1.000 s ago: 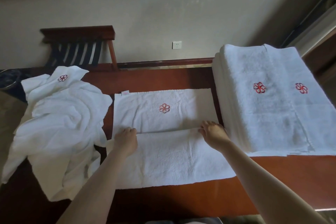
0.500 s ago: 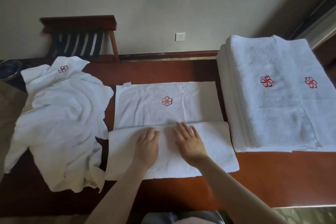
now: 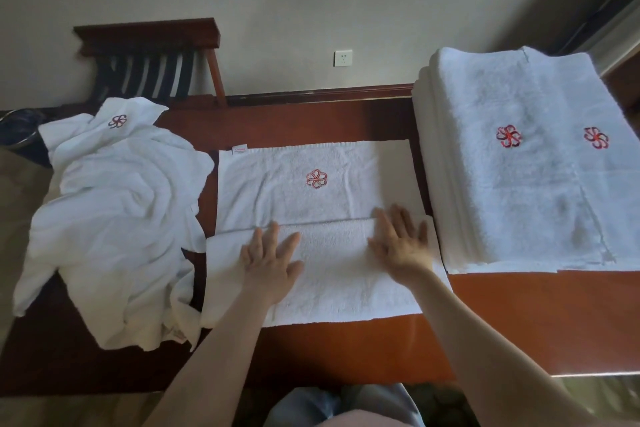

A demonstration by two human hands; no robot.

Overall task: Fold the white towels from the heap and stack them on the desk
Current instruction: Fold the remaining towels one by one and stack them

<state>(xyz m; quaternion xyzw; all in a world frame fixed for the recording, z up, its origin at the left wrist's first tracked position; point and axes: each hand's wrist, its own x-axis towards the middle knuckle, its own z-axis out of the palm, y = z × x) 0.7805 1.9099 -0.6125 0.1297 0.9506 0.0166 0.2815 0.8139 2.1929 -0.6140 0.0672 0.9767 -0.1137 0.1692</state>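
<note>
Towel (image 3: pixel 311 198) lies flat at centre of worktop (image 3: pixel 519 315), near edge folded up over its lower part. Left grip (image 3: pixel 268 262) and right grip (image 3: pixel 401 243) rest on the fold, fingers spread flat, pinching nothing. Unfolded heap (image 3: pixel 114 211) lies to the left, folded stack (image 3: pixel 519 166) to the right

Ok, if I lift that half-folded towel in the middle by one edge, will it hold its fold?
Probably not: the half-folded towel looks like soft terry, and the heap of similar towels lies crumpled, so it would likely droop and unfold. Pushed, it would probably bunch on the desk rather than slide.
</note>
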